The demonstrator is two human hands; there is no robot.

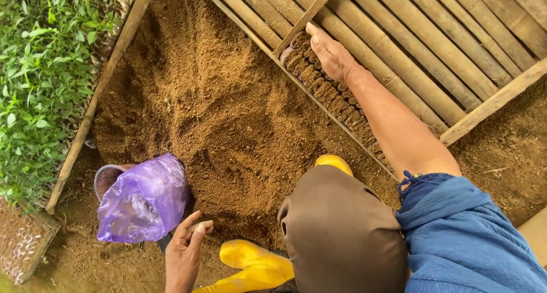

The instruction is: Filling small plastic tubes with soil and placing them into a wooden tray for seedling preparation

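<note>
Closest to me were the yellow boots [256,265] and a brown-clad knee [342,236]. The left hand [185,248] hung just beside a purple plastic bag [143,199], fingers loosely curled w/ thumb and forefinger close together, pinching nothing I could see. A dark pot [106,178] peeked out behind the bag. Further out, a big soil heap [211,99]. Past that, the right hand [332,55] rested on a row of small soil-filled bags [325,88] along the bamboo rack [433,42], fingers together & flat. Green seedlings [45,70] sat off to the left.
</note>
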